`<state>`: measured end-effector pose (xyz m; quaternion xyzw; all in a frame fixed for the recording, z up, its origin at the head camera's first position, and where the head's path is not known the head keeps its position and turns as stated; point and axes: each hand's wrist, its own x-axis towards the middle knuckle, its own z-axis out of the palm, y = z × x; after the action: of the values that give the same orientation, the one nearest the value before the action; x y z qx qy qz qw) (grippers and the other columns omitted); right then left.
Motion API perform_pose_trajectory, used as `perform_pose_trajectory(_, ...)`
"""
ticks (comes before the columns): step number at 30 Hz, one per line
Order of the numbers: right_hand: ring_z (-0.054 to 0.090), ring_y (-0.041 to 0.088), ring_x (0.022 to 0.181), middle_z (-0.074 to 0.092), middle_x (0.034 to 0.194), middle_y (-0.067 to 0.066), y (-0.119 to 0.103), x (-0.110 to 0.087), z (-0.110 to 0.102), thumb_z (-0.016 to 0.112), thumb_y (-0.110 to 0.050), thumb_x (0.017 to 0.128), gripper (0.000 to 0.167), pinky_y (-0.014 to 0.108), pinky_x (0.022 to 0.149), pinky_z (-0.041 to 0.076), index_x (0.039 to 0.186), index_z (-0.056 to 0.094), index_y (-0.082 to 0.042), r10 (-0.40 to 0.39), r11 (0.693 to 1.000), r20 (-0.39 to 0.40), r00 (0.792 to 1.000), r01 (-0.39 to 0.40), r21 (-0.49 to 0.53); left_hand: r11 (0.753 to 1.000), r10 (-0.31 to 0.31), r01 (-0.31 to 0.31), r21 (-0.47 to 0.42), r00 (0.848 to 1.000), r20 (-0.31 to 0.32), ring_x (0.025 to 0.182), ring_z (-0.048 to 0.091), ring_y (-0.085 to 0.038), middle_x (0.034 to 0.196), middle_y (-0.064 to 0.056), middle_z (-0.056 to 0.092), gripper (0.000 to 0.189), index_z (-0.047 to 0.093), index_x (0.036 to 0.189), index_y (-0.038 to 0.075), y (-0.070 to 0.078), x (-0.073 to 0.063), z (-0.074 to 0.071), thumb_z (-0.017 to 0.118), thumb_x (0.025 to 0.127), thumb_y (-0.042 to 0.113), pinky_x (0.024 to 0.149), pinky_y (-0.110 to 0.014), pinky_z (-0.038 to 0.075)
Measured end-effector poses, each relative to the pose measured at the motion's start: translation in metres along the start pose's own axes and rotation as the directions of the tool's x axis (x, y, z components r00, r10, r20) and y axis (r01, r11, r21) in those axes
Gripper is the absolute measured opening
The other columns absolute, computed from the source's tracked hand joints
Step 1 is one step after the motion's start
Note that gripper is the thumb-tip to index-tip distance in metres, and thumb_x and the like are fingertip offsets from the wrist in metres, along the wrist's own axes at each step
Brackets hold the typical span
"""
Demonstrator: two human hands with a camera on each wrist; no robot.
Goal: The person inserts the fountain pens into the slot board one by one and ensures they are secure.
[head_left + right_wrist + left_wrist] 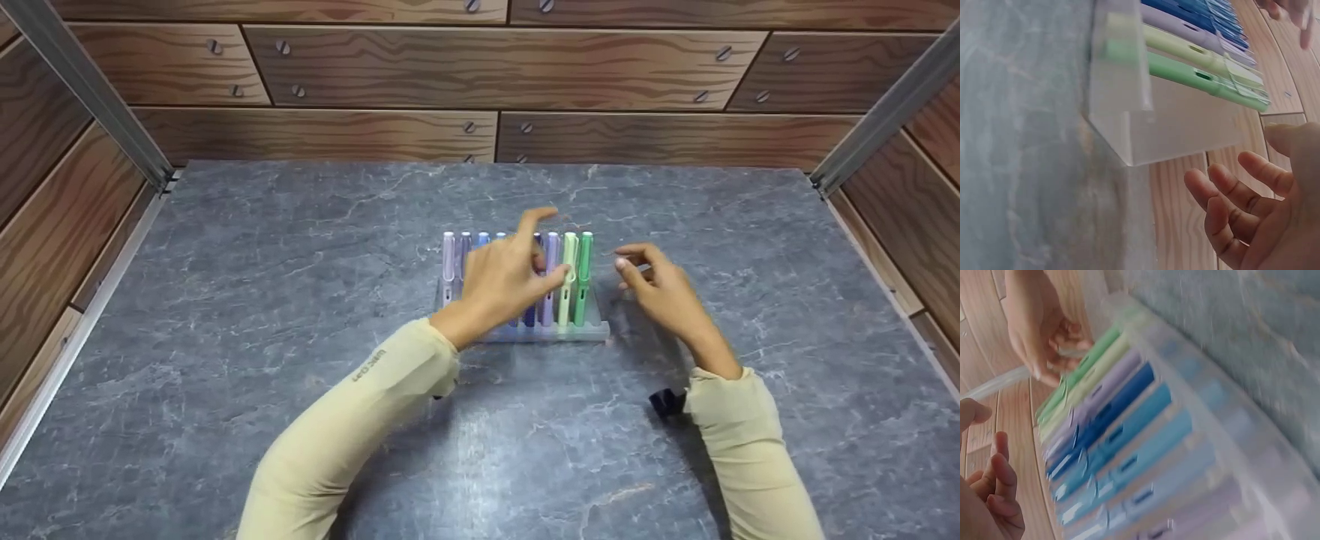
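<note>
A clear plastic pen stand (596, 332) on the table holds a row of capped pens side by side. At its right end are a green pen (583, 289) and a pale green pen (565, 301); a light lilac pen (448, 259) is at the left end. Above the row hovers my left hand (499, 279), fingers spread and nothing in them, hiding the middle pens. Blue pens (1123, 436) show there in the left wrist view. My right hand (666, 298), its fingers loosely bent and holding nothing, is just right of the stand, apart from it.
The stand is on a grey marbled table (225, 300). Wood-patterned panels (480, 71) rise behind and at both sides, with metal posts (877, 105) at the back corners. A black object (666, 405) shows by my right cuff.
</note>
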<state>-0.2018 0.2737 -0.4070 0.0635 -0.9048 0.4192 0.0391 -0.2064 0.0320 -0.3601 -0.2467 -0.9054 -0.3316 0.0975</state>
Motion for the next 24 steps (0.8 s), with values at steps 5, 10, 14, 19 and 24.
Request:
perform_pose_trajectory(5,0.056,-0.01,0.074,0.061,0.112,0.022,0.003,-0.002,-0.013,0.047,-0.025,0.101,0.037,0.013,0.065,0.045,0.127,0.053,0.0,-0.034,0.999,-0.061,0.998,0.032,-0.043,1.0,-0.013,0.012,-0.018,0.999,-0.035,0.052,0.047,-0.005,0.077,0.005,0.067,0.064,0.041,0.139,0.017,-0.011,-0.001,-0.016,0.071,0.085,0.034,0.044,-0.017,0.035)
perform_pose_trajectory(10,0.064,0.015,0.086,0.059,0.117,0.021,0.007,-0.004,-0.022,0.045,-0.032,0.102,0.042,0.013,0.066,0.046,0.129,0.051,-0.001,-0.052,0.996,-0.077,0.996,0.046,-0.078,0.999,-0.035,0.034,-0.008,0.996,-0.081,0.05,0.046,-0.007,0.076,0.006,0.067,0.063,0.043,0.139,0.018,-0.023,-0.006,-0.028,0.071,0.084,0.036,0.044,-0.02,0.033)
perform_pose_trajectory(14,0.065,0.027,0.091,0.058,0.119,0.021,0.01,-0.004,-0.026,0.043,-0.034,0.102,0.044,0.013,0.066,0.046,0.131,0.05,-0.002,-0.051,0.995,-0.071,0.996,0.044,-0.094,0.999,-0.044,0.045,0.006,0.993,-0.111,0.05,0.044,-0.008,0.075,0.007,0.067,0.062,0.045,0.137,0.019,-0.032,-0.011,-0.036,0.072,0.084,0.036,0.045,-0.022,0.032)
perform_pose_trajectory(19,0.063,0.034,0.095,0.059,0.119,0.023,0.012,-0.006,-0.03,0.044,-0.032,0.102,0.043,0.011,0.068,0.043,0.13,0.051,-0.001,-0.054,0.993,-0.073,0.996,0.046,-0.112,0.999,-0.045,0.047,0.011,0.991,-0.125,0.049,0.043,-0.008,0.074,0.006,0.066,0.061,0.046,0.136,0.018,-0.039,-0.018,-0.044,0.072,0.084,0.036,0.044,-0.023,0.031)
perform_pose_trajectory(24,0.062,0.035,0.095,0.06,0.117,0.024,0.014,-0.008,-0.035,0.047,-0.03,0.101,0.042,0.015,0.072,0.043,0.128,0.053,0.0,-0.071,0.987,-0.103,0.992,0.055,-0.151,0.998,-0.061,0.063,0.009,0.99,-0.128,0.049,0.042,-0.008,0.075,0.006,0.067,0.062,0.046,0.136,0.017,-0.048,-0.025,-0.053,0.072,0.083,0.037,0.045,-0.023,0.031)
